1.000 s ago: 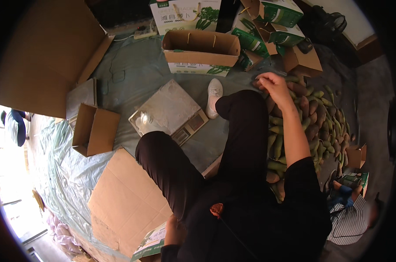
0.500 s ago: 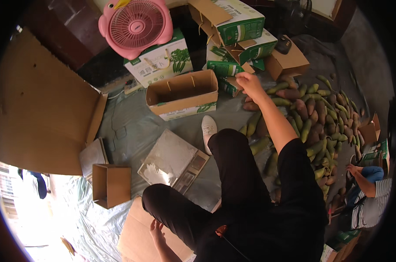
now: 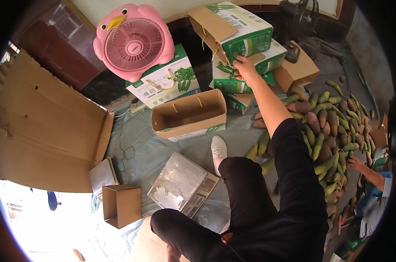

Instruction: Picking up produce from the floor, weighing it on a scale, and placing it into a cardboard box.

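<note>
A heap of vegetables (image 3: 330, 140) spreads right of the open box (image 3: 202, 124). The stacked boxes (image 3: 249, 43) stand beyond it, rightward; the pink fan (image 3: 134, 48) beyond it, leftward; the scale (image 3: 178, 179) on its near side. The right hand (image 3: 247, 70) is at the stacked boxes — fingers bent, slightly parted, grip impossible to tell. The left hand (image 3: 172, 254), well nearer than the open box, shows partly — finger state unclear.
</note>
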Motion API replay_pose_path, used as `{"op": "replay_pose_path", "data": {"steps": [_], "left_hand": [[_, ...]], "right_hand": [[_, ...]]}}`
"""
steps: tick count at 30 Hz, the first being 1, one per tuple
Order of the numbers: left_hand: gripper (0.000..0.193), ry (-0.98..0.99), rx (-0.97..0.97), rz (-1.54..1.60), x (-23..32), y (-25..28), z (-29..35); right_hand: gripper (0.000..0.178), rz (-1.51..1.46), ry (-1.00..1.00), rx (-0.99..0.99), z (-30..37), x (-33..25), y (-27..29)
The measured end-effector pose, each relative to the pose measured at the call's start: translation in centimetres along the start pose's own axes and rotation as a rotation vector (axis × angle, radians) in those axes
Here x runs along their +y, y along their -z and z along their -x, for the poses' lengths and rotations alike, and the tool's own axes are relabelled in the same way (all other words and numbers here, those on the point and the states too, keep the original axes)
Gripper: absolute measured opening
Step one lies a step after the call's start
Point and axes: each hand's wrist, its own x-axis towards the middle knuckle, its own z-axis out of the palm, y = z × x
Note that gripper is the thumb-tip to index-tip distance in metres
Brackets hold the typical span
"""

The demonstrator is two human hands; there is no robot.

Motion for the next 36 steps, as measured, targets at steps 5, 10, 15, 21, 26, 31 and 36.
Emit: {"op": "replay_pose_path", "data": {"steps": [5,10,15,21,26,31,36], "left_hand": [[0.035,-0.009,-0.003,-0.039,0.1,2.4,-1.5],[0.030,0.007,-0.029,-0.109,1.3,4.9,-2.6],[0.026,0.018,-0.032,-0.165,0.9,7.5,-1.6],[0.022,-0.025,0.105,-0.149,4.6,-0.5,2.7],[0.038,-0.275,0.387,-0.278,6.3,-1.9,3.5],[0.023,-0.745,0.388,-0.257,11.1,-5.3,4.5],[0.025,-1.047,0.251,-0.447,15.1,-10.0,6.2]], "right_hand": [[0.053,-0.056,-0.040,0.012,-1.7,0.0,-1.2],[0.044,-0.181,-0.063,-0.017,-2.7,-0.2,-0.6],[0.019,-0.552,0.006,-0.076,-1.8,-1.9,-0.6],[0.014,-0.861,0.094,0.039,3.2,-5.8,4.0],[0.016,-0.933,0.051,-0.090,9.0,-8.0,8.0],[0.010,-0.987,0.138,-0.290,17.2,-8.5,12.0],[0.016,-0.969,0.122,-0.434,24.9,-8.4,11.9]]}}
